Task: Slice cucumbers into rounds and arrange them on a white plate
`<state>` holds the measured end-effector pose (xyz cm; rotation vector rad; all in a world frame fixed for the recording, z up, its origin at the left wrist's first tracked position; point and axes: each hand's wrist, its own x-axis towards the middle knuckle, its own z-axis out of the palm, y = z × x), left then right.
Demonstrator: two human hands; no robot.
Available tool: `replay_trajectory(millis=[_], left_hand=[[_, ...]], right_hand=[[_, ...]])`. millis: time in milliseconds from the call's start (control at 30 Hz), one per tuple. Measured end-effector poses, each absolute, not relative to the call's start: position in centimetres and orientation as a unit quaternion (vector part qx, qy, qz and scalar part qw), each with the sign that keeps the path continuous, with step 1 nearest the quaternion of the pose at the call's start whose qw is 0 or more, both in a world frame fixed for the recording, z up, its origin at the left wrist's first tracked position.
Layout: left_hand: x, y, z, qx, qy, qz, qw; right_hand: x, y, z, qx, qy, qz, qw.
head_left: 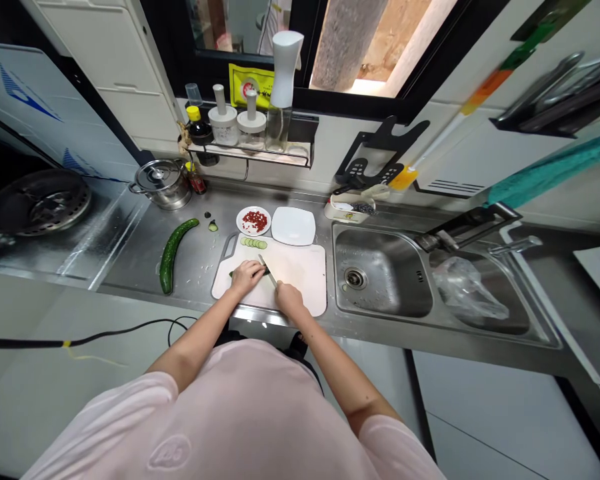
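On the white cutting board [307, 277], my left hand [247, 276] presses down on a piece of cucumber [231, 273], its fingers closed over it and hiding most of it. My right hand [289, 299] grips the handle of a knife [268, 269]. The blade slants up and left, close beside my left fingertips at the cucumber's right end. A row of overlapping cucumber slices [254, 243] lies at the board's far edge. Behind the board are a plate of chopped red pieces [255, 221] and a white square plate [293, 226].
A whole cucumber [173, 257] lies left of the board, with small cucumber scraps [213, 226] behind. A lidded steel pot [163, 183] stands further back. To the right is a double sink [380, 267] with a plastic bag [467, 287] in it. A spice shelf [260, 155] hangs above.
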<state>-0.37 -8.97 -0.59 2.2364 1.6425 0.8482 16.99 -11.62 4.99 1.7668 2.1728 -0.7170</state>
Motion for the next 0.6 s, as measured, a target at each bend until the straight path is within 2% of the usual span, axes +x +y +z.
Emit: replay_trajectory(millis=[300,600], left_hand=[[-0.4,-9.0,-0.7,0.761,0.561,0.301,0.125],[-0.4,-9.0,-0.6,0.763,0.562,0.295,0.125]], right_hand=[[18.8,-14.1,4.6,0.608,0.744,-0.248,0.124],[17.1,-12.1,4.7,0.613,0.744,-0.241,0.114]])
